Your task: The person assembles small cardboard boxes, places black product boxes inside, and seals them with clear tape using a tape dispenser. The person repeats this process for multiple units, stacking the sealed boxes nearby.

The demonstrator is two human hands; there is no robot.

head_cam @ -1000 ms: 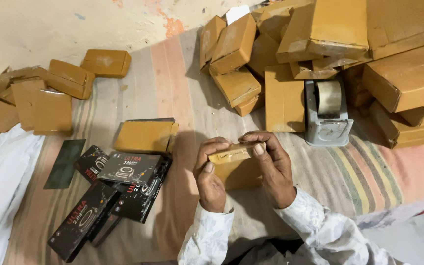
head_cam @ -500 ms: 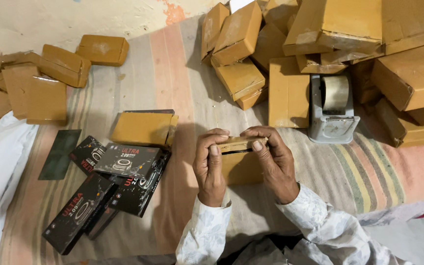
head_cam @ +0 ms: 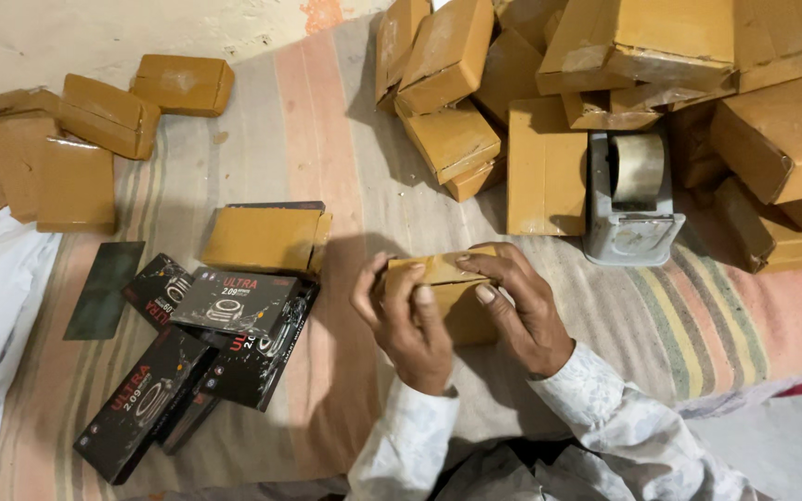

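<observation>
A small box wrapped in brown paper (head_cam: 443, 272) stands on edge on the striped blanket (head_cam: 327, 139), gripped from both sides. My left hand (head_cam: 406, 320) clasps its left end, fingers curled over the top. On the other end, my right hand (head_cam: 523, 311) presses the paper flap down with its fingers and thumb. Both sleeves are white and patterned. Part of the box is hidden behind the hands.
Several black product boxes (head_cam: 225, 311) lie in a loose heap to the left, a half-wrapped brown one (head_cam: 266, 238) above them. A grey tape dispenser (head_cam: 633, 199) stands at the right. Wrapped brown parcels pile up at top right (head_cam: 642, 42) and far left (head_cam: 76, 158).
The hands and the wrapped box have barely shifted; the fingers have pressed the paper flatter along the top edge. The camera has moved slightly.
</observation>
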